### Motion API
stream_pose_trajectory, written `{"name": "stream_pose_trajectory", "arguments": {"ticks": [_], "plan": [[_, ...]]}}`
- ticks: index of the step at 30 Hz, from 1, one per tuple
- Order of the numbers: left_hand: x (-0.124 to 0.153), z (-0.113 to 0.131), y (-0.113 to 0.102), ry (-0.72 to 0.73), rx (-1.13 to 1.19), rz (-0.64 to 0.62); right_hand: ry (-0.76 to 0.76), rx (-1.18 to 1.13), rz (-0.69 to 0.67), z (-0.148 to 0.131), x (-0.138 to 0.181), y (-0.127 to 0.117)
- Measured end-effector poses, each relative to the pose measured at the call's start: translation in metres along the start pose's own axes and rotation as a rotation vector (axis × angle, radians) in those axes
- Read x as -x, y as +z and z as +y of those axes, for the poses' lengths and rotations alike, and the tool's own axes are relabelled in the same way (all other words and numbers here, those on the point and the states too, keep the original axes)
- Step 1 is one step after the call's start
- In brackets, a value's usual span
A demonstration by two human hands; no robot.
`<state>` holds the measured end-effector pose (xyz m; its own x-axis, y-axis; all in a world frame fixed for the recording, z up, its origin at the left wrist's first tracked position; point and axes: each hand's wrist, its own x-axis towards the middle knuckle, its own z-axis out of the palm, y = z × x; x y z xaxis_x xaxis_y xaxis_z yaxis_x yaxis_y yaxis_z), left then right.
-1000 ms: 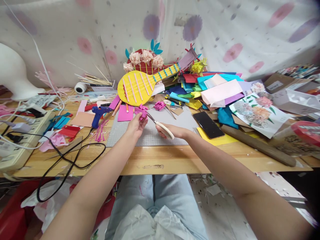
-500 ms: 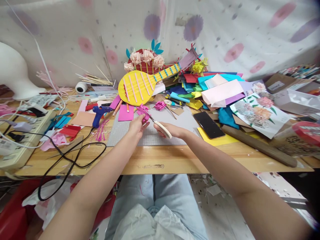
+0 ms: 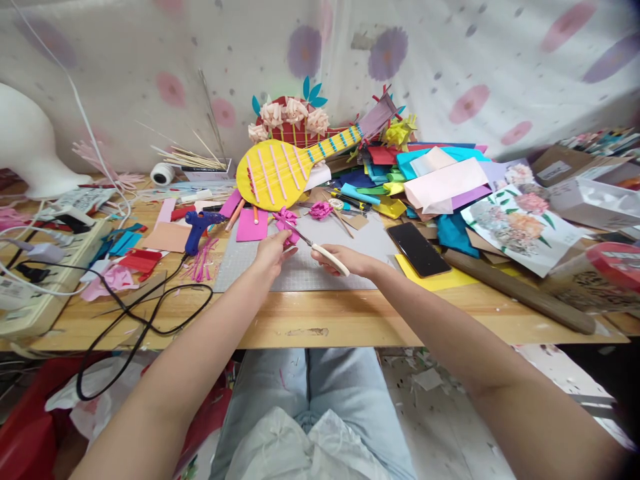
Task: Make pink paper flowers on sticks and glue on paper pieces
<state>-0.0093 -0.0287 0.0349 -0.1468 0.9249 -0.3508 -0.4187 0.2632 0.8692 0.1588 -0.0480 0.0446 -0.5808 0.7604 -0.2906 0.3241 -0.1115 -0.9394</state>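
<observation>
Over the grey cutting mat [image 3: 345, 275], my left hand [image 3: 273, 254] is closed on a magenta paper flower [image 3: 286, 221] with cut, spreading petals. My right hand [image 3: 337, 259] grips a pair of scissors with white handles [image 3: 331, 259], its fingers round the handles. The scissor blades [image 3: 301, 234] point left toward the flower and meet or nearly meet its edge; whether they touch I cannot tell. Another magenta paper flower [image 3: 321, 211] lies on the mat just beyond the blades. A magenta paper square [image 3: 251, 226] lies behind my left hand.
Behind the mat leans a yellow lute-shaped craft piece [image 3: 273, 175]. A blue glue gun [image 3: 199, 231] with a black cord stands to the left, near a power strip [image 3: 60, 280]. To the right are a phone [image 3: 419, 249], a wooden stick [image 3: 520, 291] and piled coloured paper [image 3: 445, 183].
My right hand and the scissors have moved slightly right and down, away from the flower. My left hand has shifted a little left, still holding the flower.
</observation>
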Motion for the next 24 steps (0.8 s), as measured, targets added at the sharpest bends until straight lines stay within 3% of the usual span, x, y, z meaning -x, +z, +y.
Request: {"name": "stream_pose_trajectory", "arguments": {"ticks": [24], "plan": [[0.005,0.008,-0.010,0.002,-0.131,-0.083,0.018,-0.015,-0.057,0.002,0.003,-0.007]]}}
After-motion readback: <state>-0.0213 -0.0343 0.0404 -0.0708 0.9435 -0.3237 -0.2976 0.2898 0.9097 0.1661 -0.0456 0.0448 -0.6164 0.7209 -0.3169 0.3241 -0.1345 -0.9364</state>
